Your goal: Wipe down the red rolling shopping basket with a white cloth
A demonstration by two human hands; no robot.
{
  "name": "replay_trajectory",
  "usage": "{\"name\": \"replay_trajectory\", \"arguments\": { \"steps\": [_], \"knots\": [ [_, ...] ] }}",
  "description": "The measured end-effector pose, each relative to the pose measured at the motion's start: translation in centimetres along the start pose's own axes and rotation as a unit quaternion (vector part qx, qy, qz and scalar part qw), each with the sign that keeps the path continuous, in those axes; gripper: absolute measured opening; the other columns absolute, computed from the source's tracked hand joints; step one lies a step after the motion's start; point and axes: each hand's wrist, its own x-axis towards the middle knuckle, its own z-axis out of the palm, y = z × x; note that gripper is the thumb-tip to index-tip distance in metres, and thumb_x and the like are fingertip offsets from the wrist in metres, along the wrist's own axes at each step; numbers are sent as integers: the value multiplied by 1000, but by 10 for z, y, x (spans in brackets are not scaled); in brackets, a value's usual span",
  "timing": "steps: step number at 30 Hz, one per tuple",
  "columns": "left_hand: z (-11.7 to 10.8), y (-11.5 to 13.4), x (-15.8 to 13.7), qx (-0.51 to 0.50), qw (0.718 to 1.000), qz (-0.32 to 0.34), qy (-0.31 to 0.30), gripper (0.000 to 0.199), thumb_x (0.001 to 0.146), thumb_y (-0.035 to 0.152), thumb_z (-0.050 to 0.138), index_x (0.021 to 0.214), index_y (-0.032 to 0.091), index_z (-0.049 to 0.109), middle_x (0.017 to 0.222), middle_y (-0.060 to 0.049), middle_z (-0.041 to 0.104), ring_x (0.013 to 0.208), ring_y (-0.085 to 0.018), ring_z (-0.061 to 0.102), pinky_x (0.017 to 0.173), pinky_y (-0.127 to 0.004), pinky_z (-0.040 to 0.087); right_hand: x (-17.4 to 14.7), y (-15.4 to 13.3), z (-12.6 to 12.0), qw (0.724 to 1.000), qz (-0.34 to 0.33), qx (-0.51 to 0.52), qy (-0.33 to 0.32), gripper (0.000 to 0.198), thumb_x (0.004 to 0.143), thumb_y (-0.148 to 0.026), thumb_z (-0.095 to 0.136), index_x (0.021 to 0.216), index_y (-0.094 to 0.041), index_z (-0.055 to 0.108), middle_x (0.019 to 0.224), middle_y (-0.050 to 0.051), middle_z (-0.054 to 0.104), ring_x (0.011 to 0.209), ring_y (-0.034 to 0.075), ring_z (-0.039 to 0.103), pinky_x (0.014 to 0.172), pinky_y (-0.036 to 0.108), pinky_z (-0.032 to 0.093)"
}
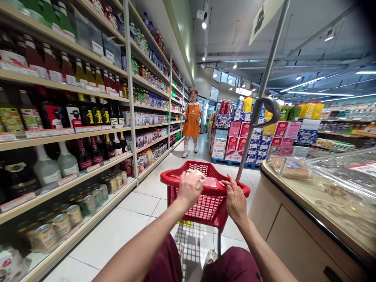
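A small red plastic shopping cart (205,207) with lattice walls stands right in front of me. My left hand (190,190) is closed over the left part of its handlebar, knuckles up. On the right end of the bar rests my right hand (236,197), its fingers stretched out and apart, touching the top. A grey metal pole (266,78) rises from the cart's right side, with a grey loop-shaped hook (268,111) on it and a pale flag near the top. My knees in dark red trousers show below the cart.
Shelves of bottles and cans (64,129) line the left. A person in an orange apron (192,117) is in the aisle ahead. Stacked drink cartons (235,137) stand beyond the cart. A curved counter (293,211) with packaged food under clear covers is close on the right.
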Motion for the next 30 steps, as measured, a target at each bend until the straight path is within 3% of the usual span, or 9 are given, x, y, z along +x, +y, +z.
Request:
{"name": "replay_trajectory", "arguments": {
  "steps": [2, 5, 8, 11, 14, 17, 23, 28, 30],
  "knots": [
    [12, 20, 6, -13, 999, 47, -19, 24, 81, 34, 45, 99, 22, 54, 106, -5, 60, 104, -19, 50, 96, -40, 34, -1, 2, -1, 1000, 5, 6, -3, 47, 87, -40, 23, 127, -20, 39, 103, 6, 63, 98, 22, 54, 85, 41, 39],
    [18, 28, 9, -5, 997, 69, -23, 24, 82, 37, 44, 98, 22, 55, 108, -5, 59, 105, -20, 50, 101, -46, 26, -3, 6, -6, 999, 9, 20, -24, 48, 87, -41, 24, 128, -20, 36, 101, 5, 64, 99, 22, 53, 84, 40, 40],
    [6, 5, 4, 10, 1000, 17, -10, 20, 85, 27, 38, 95, 24, 55, 106, -2, 61, 102, -18, 52, 104, -51, 17, -4, 7, -7, 1000, -2, 20, -20, 47, 87, -41, 24, 126, -20, 39, 101, 5, 64, 102, 22, 51, 87, 42, 37],
    [1, -1, 2, 23, 999, -41, 11, 19, 83, 24, 40, 94, 22, 55, 104, -3, 61, 101, -19, 52, 103, -50, 21, -5, 7, -5, 1000, -4, 13, 6, 48, 87, -40, 24, 127, -19, 38, 102, 5, 64, 101, 22, 50, 89, 42, 35],
    [13, 25, 7, 0, 999, 33, -18, 20, 81, 25, 43, 98, 22, 54, 107, -4, 60, 106, -19, 50, 100, -42, 29, -5, 9, -5, 1000, -5, 6, 8, 50, 87, -41, 25, 130, -18, 34, 103, 6, 63, 99, 21, 50, 86, 40, 37],
    [18, 40, 9, -11, 996, 78, -40, 24, 81, 29, 45, 103, 21, 53, 112, -6, 58, 108, -19, 49, 103, -43, 25, -7, 13, -7, 1000, -20, 1, 2, 50, 87, -42, 26, 130, -18, 34, 105, 6, 62, 97, 21, 52, 84, 39, 39],
    [-1, 14, -2, 29, 999, -27, -5, 22, 85, 26, 37, 99, 21, 54, 112, -5, 59, 107, -19, 51, 104, -51, 15, -10, 9, -9, 999, -36, 1, 29, 47, 87, -38, 26, 129, -19, 36, 104, 6, 62, 100, 22, 49, 88, 42, 36],
    [8, 29, -1, 9, 997, 70, -34, 26, 82, 31, 45, 105, 22, 51, 114, -5, 57, 109, -19, 49, 105, -45, 19, -8, 12, -11, 1000, -23, 8, 20, 48, 87, -39, 28, 129, -18, 36, 104, 6, 61, 100, 21, 49, 88, 40, 36],
    [2, 21, -3, 12, 998, 54, -26, 24, 84, 29, 42, 105, 22, 51, 113, -4, 58, 108, -19, 49, 106, -49, 14, -8, 13, -11, 1000, -25, 3, 17, 48, 87, -40, 28, 128, -18, 37, 105, 7, 61, 101, 21, 48, 89, 40, 36]
  ]
}}
